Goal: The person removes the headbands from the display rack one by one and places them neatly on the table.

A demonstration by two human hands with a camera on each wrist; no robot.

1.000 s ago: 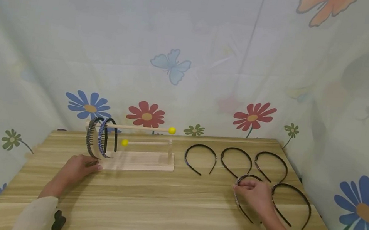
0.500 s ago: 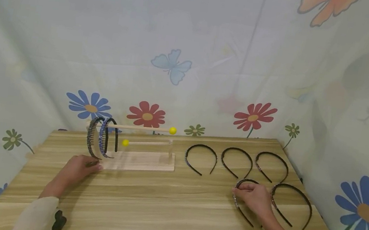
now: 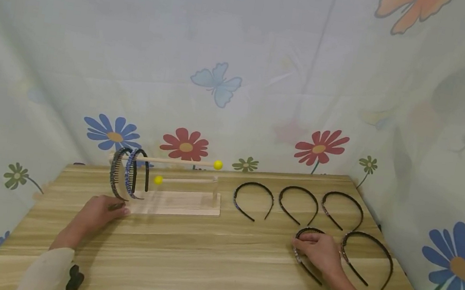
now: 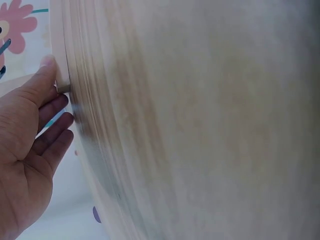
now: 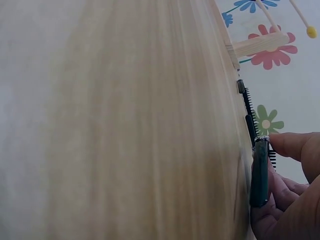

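Note:
My left hand is at the near left corner of a wooden headband rack. In the left wrist view its thumb and forefinger pinch the edge of the rack's base. On the rack's bars, at the left end, hang a black toothed headband and a blue-speckled headband. At the right, my right hand pinches the side of a black, glittery toothed headband between thumb and fingers, low over the table. The hand hides part of that headband in the head view.
Further headbands lie on the wooden table: three in a back row, the left headband, middle headband and right headband, plus a near headband beside my right hand. Yellow balls, such as the upper ball, cap the rack's bars.
The headband in my right hand has shifted slightly toward me and away from the back row. My left hand has stayed on the rack's base.

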